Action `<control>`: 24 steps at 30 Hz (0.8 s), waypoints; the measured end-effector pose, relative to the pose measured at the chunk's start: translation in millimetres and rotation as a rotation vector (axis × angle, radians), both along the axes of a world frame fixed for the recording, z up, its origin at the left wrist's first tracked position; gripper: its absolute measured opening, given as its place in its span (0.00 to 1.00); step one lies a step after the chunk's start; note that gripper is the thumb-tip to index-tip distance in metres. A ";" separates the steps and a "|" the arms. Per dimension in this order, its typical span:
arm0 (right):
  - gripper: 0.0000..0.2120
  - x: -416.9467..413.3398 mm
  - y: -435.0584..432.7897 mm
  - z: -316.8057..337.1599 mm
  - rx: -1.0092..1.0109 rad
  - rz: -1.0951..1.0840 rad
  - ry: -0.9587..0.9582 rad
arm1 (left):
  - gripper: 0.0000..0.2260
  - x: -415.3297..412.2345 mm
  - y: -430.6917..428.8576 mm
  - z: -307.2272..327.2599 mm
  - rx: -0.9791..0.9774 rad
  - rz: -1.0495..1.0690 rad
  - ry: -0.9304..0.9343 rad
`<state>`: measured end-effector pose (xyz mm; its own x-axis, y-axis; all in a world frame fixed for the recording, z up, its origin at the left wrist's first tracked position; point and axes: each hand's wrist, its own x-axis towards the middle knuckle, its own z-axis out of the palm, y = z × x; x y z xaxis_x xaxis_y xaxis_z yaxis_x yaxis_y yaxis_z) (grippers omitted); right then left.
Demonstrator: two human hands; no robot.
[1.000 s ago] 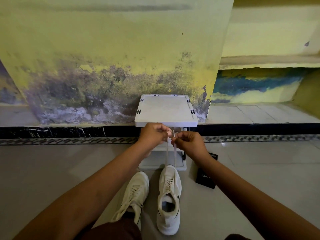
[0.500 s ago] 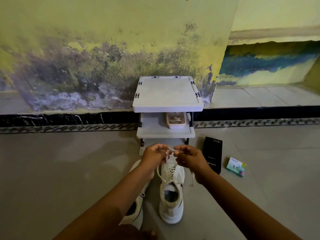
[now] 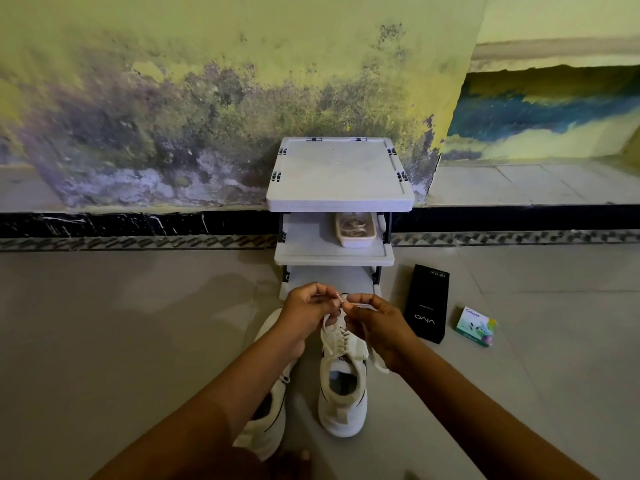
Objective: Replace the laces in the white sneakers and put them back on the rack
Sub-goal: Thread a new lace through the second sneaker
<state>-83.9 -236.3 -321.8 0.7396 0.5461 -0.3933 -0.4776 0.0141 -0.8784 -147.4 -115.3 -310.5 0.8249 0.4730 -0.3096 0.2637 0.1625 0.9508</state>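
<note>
Head view: pinching white lace (image 3: 327,321) over the sneaker (image 3: 343,410), left hand (image 3: 308,311) beside right hand (image 3: 377,320); could slacken the lacing if either pinch slips.

Bare forearms (image 3: 221,396) and bare hands (image 3: 306,315)

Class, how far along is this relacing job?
Done: the right-hand sneaker looks laced up. In hand: left hand and right hand pinch its lace, apparently tying. Left: the other sneaker, half hidden by an arm, is unclear; both sit on the floor, not the rack.
</note>
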 end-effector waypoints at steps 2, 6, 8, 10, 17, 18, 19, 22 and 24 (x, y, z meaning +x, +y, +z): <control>0.02 1.0 -0.1 0.1 -0.006 -0.011 -0.019 | 0.06 -1.1 -0.6 0.6 0.024 -0.047 0.009; 0.03 3.0 -3.1 0.9 -0.033 -0.056 -0.059 | 0.05 -2.6 -4.0 2.6 0.039 -0.112 -0.009; 0.02 2.6 -4.6 1.8 -0.070 -0.020 -0.098 | 0.05 -0.8 -5.5 2.6 0.067 -0.060 0.026; 0.03 2.9 -6.4 2.5 -0.137 0.031 -0.176 | 0.05 2.2 -5.3 2.9 0.098 0.010 0.079; 0.03 4.4 -8.2 4.3 -0.190 0.081 -0.396 | 0.06 4.5 0.6 0.2 0.211 0.130 0.106; 0.03 4.4 -7.5 3.5 -0.194 0.076 -0.406 | 0.07 3.9 1.2 -0.8 0.243 0.111 0.099; 0.04 4.5 -6.8 2.9 -0.200 0.068 -0.408 | 0.07 3.6 2.2 -1.3 0.286 0.081 0.086; 0.04 5.4 -6.5 1.4 -0.209 0.026 -0.396 | 0.06 1.5 2.9 -0.4 0.440 -0.073 0.029; 0.04 6.5 -6.7 1.2 -0.208 -0.010 -0.392 | 0.07 -0.8 1.0 -1.1 0.525 -0.190 0.049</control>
